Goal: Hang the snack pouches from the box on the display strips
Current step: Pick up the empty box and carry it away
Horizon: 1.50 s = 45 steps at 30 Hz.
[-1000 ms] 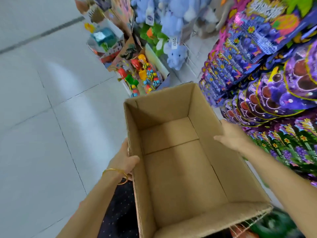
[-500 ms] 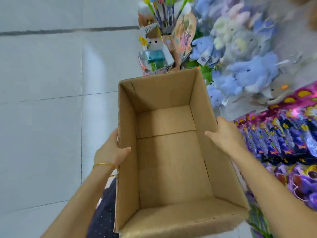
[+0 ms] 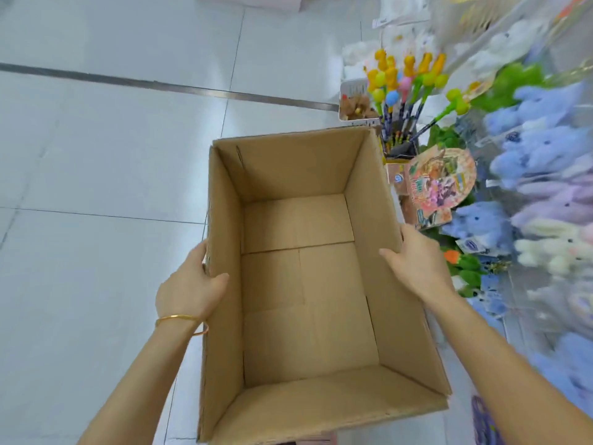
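My left grip clasping the cardboard box by its left wall, thumb inside, my right grip clasping the right wall, tiled floor below

This is a shop, toys and gifts by the look of it. Rows of plush rabbits fill the right, with paper tags dangling. Novelty pens are bunched at the far end, with a bright printed pack beside them. There's pale tiled floor on the left and a plain cardboard box alongside the display.
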{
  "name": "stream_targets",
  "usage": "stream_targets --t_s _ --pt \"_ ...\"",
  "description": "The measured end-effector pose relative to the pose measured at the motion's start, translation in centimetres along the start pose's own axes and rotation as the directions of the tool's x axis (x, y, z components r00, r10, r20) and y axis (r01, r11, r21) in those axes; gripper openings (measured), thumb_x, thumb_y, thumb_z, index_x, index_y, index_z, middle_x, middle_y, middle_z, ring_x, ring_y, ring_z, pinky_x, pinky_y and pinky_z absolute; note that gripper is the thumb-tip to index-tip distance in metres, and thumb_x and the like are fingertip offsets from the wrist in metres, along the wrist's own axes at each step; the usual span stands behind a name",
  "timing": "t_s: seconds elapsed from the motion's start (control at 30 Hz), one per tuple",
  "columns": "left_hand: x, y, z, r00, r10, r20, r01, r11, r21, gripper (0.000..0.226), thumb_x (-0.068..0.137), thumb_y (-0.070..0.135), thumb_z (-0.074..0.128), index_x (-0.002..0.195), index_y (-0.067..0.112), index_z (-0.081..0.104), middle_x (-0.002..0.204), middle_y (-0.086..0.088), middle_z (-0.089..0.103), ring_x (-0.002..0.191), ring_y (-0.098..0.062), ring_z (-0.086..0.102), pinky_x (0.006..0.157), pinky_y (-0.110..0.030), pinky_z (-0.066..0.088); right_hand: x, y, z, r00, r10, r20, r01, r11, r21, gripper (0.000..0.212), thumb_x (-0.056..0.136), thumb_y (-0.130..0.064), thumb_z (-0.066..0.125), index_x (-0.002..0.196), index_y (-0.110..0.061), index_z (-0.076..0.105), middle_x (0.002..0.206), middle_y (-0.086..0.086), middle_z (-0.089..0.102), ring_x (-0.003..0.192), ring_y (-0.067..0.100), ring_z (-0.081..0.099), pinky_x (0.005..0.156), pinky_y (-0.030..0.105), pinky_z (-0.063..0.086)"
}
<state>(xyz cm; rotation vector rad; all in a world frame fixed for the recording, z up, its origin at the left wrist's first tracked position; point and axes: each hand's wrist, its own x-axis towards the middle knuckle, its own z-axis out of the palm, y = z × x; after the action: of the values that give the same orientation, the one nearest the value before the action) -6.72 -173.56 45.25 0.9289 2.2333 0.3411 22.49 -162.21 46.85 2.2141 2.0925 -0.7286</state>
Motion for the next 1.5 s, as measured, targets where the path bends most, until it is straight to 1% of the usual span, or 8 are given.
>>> stream_targets --t_s 0.2,0.3,0.43,0.6,0.9,1.13,1.3,1.5 --pt "5.6 5.8 -7.3 0.995 0.051 -0.089 -0.052 0.999 0.002 0.041 0.074 0.022 0.055 0.11 0.041 0.046 0.081 0.003 0.067 0.077 -0.026 0.062 0.071 -0.034 0.047 6.7 -6.4 -5.1 0.995 -0.044 -0.088 0.051 0.996 0.073 0.021 0.082 -0.031 0.063 0.09 -0.016 0.051 0.082 0.008 0.061 0.077 0.032 0.058 0.064 0.038 0.049" --pt "8.4 9.2 -10.7 0.99 0.078 -0.117 -0.081 0.997 -0.019 0.038 0.075 0.02 0.056 0.107 0.039 0.048 0.081 0.002 0.067 0.078 -0.025 0.062 0.068 -0.033 0.044 10.2 -9.6 -8.2 0.992 -0.067 -0.111 0.078 0.992 0.1 0.022 0.083 -0.031 0.063 0.097 -0.016 0.055 0.081 0.008 0.063 0.075 0.031 0.059 0.066 0.04 0.052" --pt "14.0 13.5 -14.3 0.986 0.103 -0.131 -0.108 0.994 -0.03 0.04 0.074 0.022 0.056 0.109 0.041 0.048 0.077 0.007 0.065 0.079 -0.024 0.062 0.068 -0.03 0.041 16.5 -13.8 -11.1 0.987 -0.063 -0.147 0.08 0.991 0.106 0.024 0.083 -0.031 0.062 0.1 -0.015 0.055 0.09 0.011 0.064 0.085 0.034 0.059 0.072 0.042 0.052" --pt "25.0 20.1 -17.3 0.986 0.127 -0.111 -0.129 0.992 -0.012 0.038 0.073 0.023 0.055 0.107 0.039 0.049 0.071 0.002 0.064 0.072 -0.023 0.062 0.062 -0.029 0.044 27.9 -18.8 -13.4 0.988 -0.036 -0.147 0.057 0.988 0.141 0.023 0.082 -0.028 0.063 0.096 -0.011 0.056 0.083 0.011 0.059 0.088 0.035 0.057 0.066 0.036 0.041" --pt "46.3 34.9 -23.1 0.99 0.13 -0.059 -0.131 0.991 -0.013 0.035 0.074 0.022 0.054 0.106 0.037 0.049 0.077 0.0 0.067 0.072 -0.02 0.063 0.059 -0.026 0.042 51.5 -28.3 -20.5 0.995 0.014 -0.096 0.0 0.989 0.146 0.027 0.081 -0.026 0.062 0.103 -0.011 0.059 0.091 0.013 0.064 0.09 0.035 0.059 0.073 0.037 0.049" --pt "67.3 50.2 -26.4 0.976 0.217 -0.006 -0.217 0.976 0.0 0.036 0.073 0.02 0.053 0.103 0.039 0.048 0.075 -0.002 0.066 0.075 -0.022 0.062 0.072 -0.033 0.048 72.9 -34.8 -26.3 0.983 0.108 -0.151 -0.073 0.973 0.218 0.024 0.08 -0.02 0.06 0.102 -0.011 0.059 0.091 0.011 0.065 0.088 0.033 0.059 0.074 0.038 0.051" --pt "80.3 64.0 -28.3 0.948 0.313 0.056 -0.317 0.947 0.06 0.033 0.074 0.018 0.055 0.101 0.037 0.048 0.078 -0.003 0.066 0.076 -0.024 0.062 0.061 -0.028 0.042 86.4 -36.5 -31.8 0.964 0.192 -0.182 -0.138 0.952 0.275 0.023 0.082 -0.023 0.06 0.102 -0.011 0.059 0.091 0.012 0.064 0.089 0.034 0.059 0.075 0.04 0.051" --pt "96.5 81.0 -26.1 0.916 0.377 0.138 -0.394 0.91 0.128 0.029 0.072 0.019 0.054 0.096 0.035 0.05 0.079 0.001 0.066 0.078 -0.025 0.063 0.064 -0.028 0.045 104.8 -35.1 -36.5 0.927 0.317 -0.202 -0.241 0.914 0.327 0.022 0.082 -0.025 0.06 0.099 -0.011 0.058 0.086 0.01 0.063 0.082 0.033 0.058 0.066 0.034 0.046"
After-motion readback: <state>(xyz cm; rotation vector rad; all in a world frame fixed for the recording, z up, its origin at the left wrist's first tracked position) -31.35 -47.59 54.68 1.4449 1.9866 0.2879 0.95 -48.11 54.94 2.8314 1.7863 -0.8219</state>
